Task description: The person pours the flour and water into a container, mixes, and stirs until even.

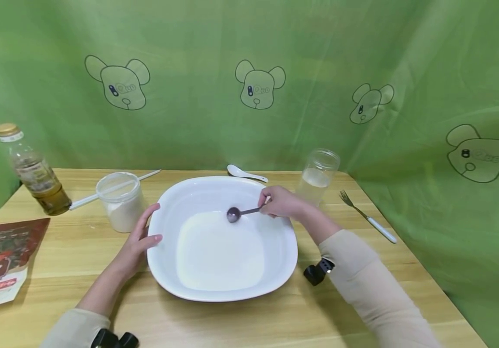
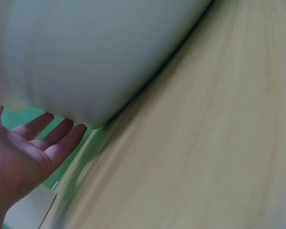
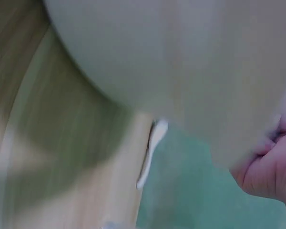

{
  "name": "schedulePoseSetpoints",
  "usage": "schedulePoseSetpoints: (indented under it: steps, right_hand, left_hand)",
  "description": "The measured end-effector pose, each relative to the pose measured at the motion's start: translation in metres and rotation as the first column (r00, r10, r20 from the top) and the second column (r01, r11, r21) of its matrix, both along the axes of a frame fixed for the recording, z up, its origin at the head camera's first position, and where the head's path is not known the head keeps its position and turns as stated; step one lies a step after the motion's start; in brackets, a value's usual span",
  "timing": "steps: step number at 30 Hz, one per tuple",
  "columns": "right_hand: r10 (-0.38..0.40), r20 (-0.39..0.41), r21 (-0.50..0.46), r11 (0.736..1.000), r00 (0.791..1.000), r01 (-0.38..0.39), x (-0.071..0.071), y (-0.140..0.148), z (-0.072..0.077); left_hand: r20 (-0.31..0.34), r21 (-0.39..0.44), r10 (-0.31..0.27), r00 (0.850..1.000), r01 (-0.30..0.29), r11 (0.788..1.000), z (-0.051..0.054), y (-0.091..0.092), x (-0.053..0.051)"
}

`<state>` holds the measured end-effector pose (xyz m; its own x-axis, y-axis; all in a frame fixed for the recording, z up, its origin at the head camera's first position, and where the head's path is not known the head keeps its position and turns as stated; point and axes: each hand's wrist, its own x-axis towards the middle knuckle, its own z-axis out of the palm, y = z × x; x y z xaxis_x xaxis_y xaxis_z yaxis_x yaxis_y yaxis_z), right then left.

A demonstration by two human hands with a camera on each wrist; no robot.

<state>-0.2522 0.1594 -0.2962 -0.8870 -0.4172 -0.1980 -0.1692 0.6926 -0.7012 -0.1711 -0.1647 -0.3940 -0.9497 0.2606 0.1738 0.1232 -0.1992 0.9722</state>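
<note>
A white basin [image 1: 220, 251] holds a shallow pale layer, perhaps liquid or powder. On its left side my left hand [image 1: 132, 249] holds the rim, thumb over the edge; in the left wrist view several fingertips of the left hand [image 2: 33, 152] touch the basin's outer side [image 2: 86, 57]. Over the back right of the basin, my right hand [image 1: 281, 202] pinches the handle of a small dark measuring spoon [image 1: 234, 214]. Whether its bowl touches the contents I cannot tell. The right wrist view shows part of the right hand [image 3: 271, 167] beside the basin wall [image 3: 171, 57], the spoon hidden.
Left of the basin are a jar of white powder [image 1: 123, 208], a white stick [image 1: 85, 200], a bottle [image 1: 40, 179] and a printed packet [image 1: 1, 261]. Behind lies a white spoon [image 1: 247, 174]; to the right, a glass jar [image 1: 316, 176] and a fork [image 1: 377, 224]. A green curtain [image 1: 188, 125] hangs behind.
</note>
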Motion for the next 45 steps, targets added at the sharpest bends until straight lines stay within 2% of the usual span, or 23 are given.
schedulePoseSetpoints:
  steps: [4,8,11,17,21,26,32,38,41,45]
  right_hand:
    - [0.027,0.021,-0.045,0.999,0.999,-0.026,-0.001,-0.023,-0.008]
    - [0.097,0.109,-0.101,0.991,0.989,-0.087,0.004,-0.039,-0.016]
    - [0.192,0.181,-0.129,0.977,0.965,-0.170,0.011,-0.044,-0.020]
    - [0.372,0.261,-0.130,0.928,0.891,-0.350,0.030,-0.039,-0.017]
    - [0.418,0.253,-0.070,0.907,0.872,-0.415,0.042,-0.022,-0.008]
    - [0.424,0.168,0.007,0.902,0.890,-0.431,0.046,0.009,0.006]
    - [0.338,0.040,0.061,0.939,0.940,-0.340,0.037,0.034,0.013]
    - [0.217,-0.050,0.049,0.975,0.975,-0.214,0.021,0.029,0.007]
    - [0.182,-0.097,0.058,0.983,0.978,-0.177,0.015,0.018,0.002]
    - [0.186,-0.113,0.036,0.982,0.976,-0.183,0.008,-0.001,-0.007]
  left_hand:
    - [0.010,0.002,0.002,1.000,-0.002,1.000,0.001,0.000,0.001]
    - [0.011,-0.002,0.002,1.000,-0.002,1.000,0.001,0.000,0.001]
    - [0.003,-0.006,0.000,1.000,0.000,1.000,0.000,0.000,0.000]
    - [-0.002,-0.007,0.002,1.000,-0.003,1.000,0.000,0.000,0.000]
    - [0.001,-0.007,0.001,1.000,-0.001,1.000,0.000,0.000,0.000]
    - [-0.003,-0.003,0.003,1.000,-0.003,1.000,0.001,0.000,0.000]
    - [-0.007,-0.005,0.003,1.000,-0.003,1.000,-0.001,0.000,0.000]
    - [-0.030,0.005,0.001,1.000,0.000,1.000,-0.002,0.000,-0.001]
    - [-0.030,0.004,0.004,1.000,-0.004,1.000,-0.002,0.001,0.000]
    - [-0.032,0.002,0.009,0.999,-0.009,1.000,0.000,0.001,0.000]
